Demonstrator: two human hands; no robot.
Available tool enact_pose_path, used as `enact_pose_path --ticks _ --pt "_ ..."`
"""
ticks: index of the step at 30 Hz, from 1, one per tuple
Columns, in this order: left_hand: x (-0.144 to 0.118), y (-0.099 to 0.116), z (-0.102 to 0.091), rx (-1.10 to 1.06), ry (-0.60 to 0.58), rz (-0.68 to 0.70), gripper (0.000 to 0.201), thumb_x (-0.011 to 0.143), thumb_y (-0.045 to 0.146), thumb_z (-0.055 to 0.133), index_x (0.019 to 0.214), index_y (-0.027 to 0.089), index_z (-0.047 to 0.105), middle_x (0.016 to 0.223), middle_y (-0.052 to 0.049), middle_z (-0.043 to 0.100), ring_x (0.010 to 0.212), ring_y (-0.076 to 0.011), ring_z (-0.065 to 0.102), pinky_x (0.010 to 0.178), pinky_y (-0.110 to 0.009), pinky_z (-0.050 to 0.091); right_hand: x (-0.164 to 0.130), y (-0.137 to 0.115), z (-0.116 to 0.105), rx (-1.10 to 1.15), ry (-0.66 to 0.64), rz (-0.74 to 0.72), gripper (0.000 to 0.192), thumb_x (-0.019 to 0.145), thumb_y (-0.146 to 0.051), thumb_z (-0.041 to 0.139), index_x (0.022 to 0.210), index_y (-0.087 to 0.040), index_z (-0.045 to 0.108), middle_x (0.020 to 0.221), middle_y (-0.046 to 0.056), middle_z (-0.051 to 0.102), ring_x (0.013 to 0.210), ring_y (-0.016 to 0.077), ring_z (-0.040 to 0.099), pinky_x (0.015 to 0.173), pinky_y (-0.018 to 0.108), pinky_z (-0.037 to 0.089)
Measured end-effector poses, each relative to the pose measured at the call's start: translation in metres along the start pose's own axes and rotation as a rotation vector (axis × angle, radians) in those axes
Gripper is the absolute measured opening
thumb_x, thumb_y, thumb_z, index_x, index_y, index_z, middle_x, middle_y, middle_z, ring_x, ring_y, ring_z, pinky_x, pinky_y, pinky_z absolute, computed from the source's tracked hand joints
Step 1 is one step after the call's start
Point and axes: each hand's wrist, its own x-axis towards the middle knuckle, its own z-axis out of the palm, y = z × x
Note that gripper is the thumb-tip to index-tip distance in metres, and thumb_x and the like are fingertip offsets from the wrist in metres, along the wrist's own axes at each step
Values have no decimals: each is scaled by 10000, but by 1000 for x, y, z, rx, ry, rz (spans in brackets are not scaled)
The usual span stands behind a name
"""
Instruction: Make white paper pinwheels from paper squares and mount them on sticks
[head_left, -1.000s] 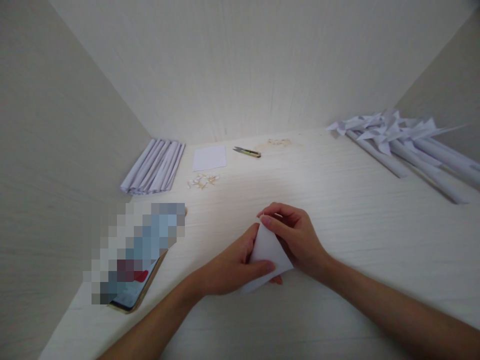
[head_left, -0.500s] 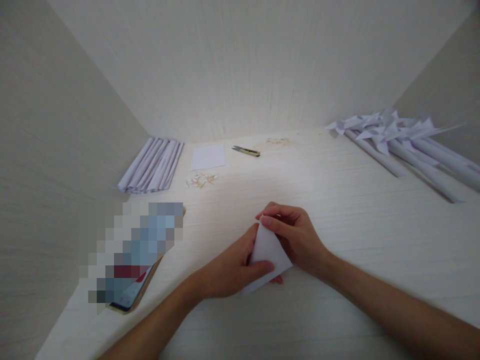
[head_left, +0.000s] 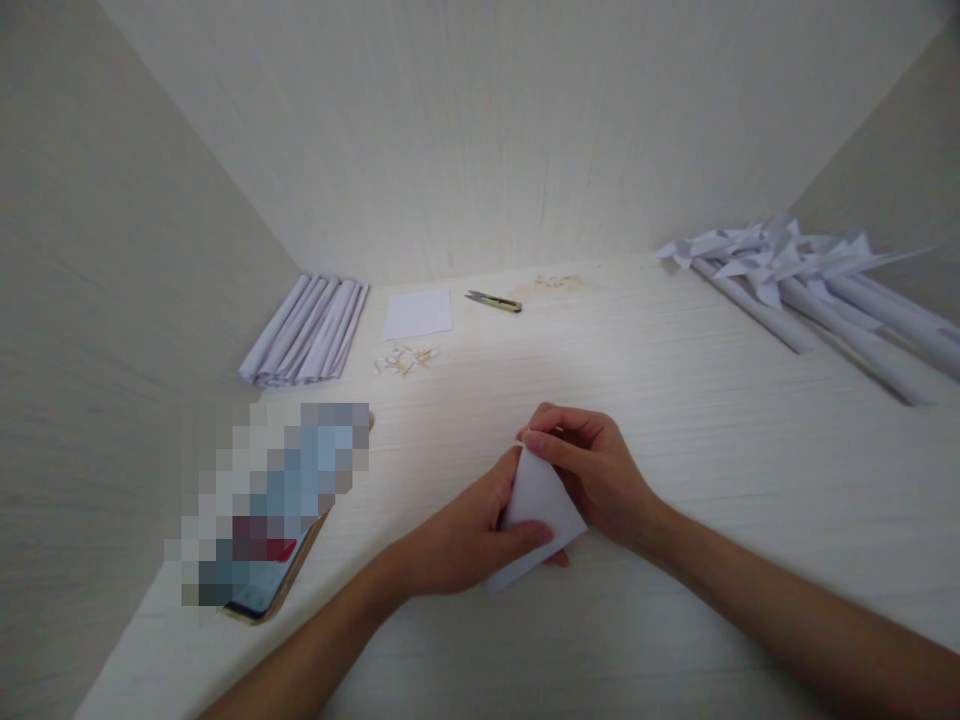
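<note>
A small white sheet of paper [head_left: 536,505] is held between my two hands, just above the near middle of the table. My left hand [head_left: 480,530] grips it from the left, thumb on top and fingers underneath. At the sheet's far corner, my right hand [head_left: 581,465] pinches the paper between thumb and forefinger. Something small and pale sticks up at that pinch, too small to name. The left fingers are mostly hidden beneath the sheet.
On the left lie rolled paper tubes [head_left: 307,330] and a partly blurred phone [head_left: 281,560]. Farther back are a white paper square [head_left: 418,314], cotton swab pieces [head_left: 407,360], thread snips [head_left: 493,302] and small tan bits [head_left: 559,282]. Paper pinwheels [head_left: 772,260] on tubes lie far right.
Both hands keep almost the same hold on the paper. The whole view has shifted very slightly.
</note>
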Motion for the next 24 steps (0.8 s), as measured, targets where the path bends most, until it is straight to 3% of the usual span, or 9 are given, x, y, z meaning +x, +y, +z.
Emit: enact_pose_path --ticks 15,24 --pt "0 0 0 4 4 -8 526 749 157 488 1208 229 240 942 -66 560 765 -173 601 657 -311 478 2 2 -2 25 -21 -28 60 598 -170 651 559 -169 605 549 -32 520 498 70 438 440 199 310" --pt "0 2 2 -35 2 11 481 741 143 480 1183 218 305 926 -69 560 750 -176 605 647 -304 478 -2 -2 -1 -124 -45 -11 202 639 -283 630 532 -153 519 475 -39 457 418 65 387 380 201 277"
